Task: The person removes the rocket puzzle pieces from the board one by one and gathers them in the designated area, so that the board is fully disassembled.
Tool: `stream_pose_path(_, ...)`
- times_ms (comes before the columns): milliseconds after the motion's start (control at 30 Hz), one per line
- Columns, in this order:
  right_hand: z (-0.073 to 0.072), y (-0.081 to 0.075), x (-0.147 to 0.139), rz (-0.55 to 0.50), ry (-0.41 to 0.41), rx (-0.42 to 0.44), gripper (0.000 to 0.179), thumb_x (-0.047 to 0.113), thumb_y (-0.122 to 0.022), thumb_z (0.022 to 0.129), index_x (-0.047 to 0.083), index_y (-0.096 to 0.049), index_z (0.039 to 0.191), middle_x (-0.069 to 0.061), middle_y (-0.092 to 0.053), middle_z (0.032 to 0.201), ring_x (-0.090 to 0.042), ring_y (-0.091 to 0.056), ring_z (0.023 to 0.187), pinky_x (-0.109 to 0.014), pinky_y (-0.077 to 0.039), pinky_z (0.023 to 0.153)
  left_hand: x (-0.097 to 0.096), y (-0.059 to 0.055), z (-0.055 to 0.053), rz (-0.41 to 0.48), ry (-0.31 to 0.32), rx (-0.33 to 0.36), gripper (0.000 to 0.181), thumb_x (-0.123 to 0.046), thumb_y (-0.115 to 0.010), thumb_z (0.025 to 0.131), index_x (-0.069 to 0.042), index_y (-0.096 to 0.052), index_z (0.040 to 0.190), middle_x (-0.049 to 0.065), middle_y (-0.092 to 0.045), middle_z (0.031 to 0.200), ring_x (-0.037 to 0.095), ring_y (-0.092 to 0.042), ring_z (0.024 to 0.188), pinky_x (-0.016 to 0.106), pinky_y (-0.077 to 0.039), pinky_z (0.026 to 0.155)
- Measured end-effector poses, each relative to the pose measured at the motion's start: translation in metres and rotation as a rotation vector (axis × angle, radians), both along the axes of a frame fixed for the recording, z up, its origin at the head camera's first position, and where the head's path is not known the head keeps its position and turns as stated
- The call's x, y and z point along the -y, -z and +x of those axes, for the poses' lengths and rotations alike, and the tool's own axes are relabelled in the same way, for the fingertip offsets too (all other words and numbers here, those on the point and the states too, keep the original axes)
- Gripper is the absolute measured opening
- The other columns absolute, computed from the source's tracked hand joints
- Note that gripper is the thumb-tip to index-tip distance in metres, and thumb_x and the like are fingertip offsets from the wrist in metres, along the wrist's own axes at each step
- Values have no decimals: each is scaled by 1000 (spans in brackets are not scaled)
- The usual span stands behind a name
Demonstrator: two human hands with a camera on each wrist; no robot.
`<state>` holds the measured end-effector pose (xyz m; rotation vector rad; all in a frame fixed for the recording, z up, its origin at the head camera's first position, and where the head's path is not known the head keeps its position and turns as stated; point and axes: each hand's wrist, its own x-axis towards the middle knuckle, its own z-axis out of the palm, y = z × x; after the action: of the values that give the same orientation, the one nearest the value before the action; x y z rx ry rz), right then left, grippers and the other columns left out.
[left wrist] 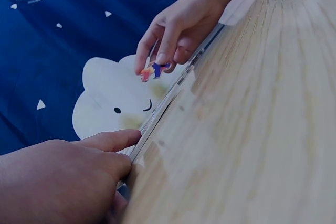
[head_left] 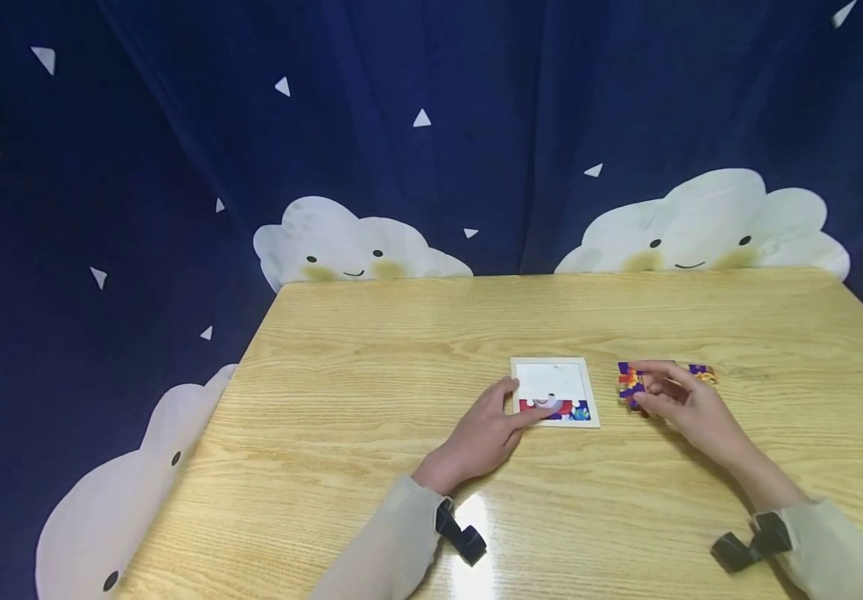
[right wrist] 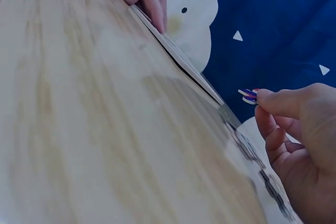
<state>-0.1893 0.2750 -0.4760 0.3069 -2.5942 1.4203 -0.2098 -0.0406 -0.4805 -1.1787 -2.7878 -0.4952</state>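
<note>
A square jigsaw puzzle tray (head_left: 591, 392) with a white border lies on the table; colourful pieces fill its lower part and the upper part is bare white. My left hand (head_left: 479, 429) rests on the tray's left side, fingers fairly straight, thumb over the lower pieces and a finger at the left edge. To the right, my right hand (head_left: 689, 408) pinches a jigsaw piece (left wrist: 157, 70) in purple, red and orange between thumb and forefinger, raised above the table. Other jigsaw pieces (head_left: 703, 374) lie beneath and beyond this hand, partly hidden by it.
The wooden table (head_left: 371, 358) ends at the back against a dark blue curtain (head_left: 476, 150) printed with clouds and small white triangles. A black wrist strap (head_left: 463, 533) sits on the left sleeve, and another strap (head_left: 752, 542) on the right.
</note>
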Motion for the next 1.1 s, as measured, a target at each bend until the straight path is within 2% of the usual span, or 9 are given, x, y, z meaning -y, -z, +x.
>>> stream_pose_path(167,5,1,-10,-5,37,-3,42,10,-67,92,3,-57,132,14,-55,98,7,-56,82,-11,-49,64,0,0,0,-6,-5,20,43,-23,-41,105,-44,-47,142,20,-37,151,30,-35,145,39,-31,122)
stream_pose_path(433,14,2,-26,2,99,-24,39,7,-68,91,5,-59,129,15,-57,95,4,-55,83,-8,-48,68,-1,1,0,-6,-4,6,45,-21,-42,104,-44,-46,143,21,-37,152,31,-35,145,39,-33,121)
stream_pose_path(600,17,3,-34,21,105,-40,40,6,-67,91,5,-60,130,16,-57,94,5,-55,82,-6,-48,69,0,1,0,-13,-14,33,45,-22,-42,105,-45,-44,143,19,-36,153,30,-34,146,39,-32,122)
stream_pose_path(733,19,3,-39,43,105,-43,41,9,-66,92,7,-59,133,16,-56,96,6,-54,84,-5,-47,69,0,0,0,-20,-2,5,44,-22,-44,104,-44,-47,142,19,-38,151,29,-36,144,38,-33,121)
stream_pose_path(933,21,4,-46,84,137,-35,41,12,-66,94,9,-59,134,18,-54,97,8,-52,84,-4,-46,69,0,0,0,-10,-5,15,44,-23,-43,105,-45,-45,143,19,-37,152,30,-35,145,39,-32,122)
stream_pose_path(1100,24,5,-55,67,144,-41,41,10,-66,93,8,-59,133,21,-55,95,11,-54,83,-2,-46,70,0,0,0,-5,1,-6,44,-22,-44,104,-44,-46,143,20,-38,151,30,-36,144,39,-33,121)
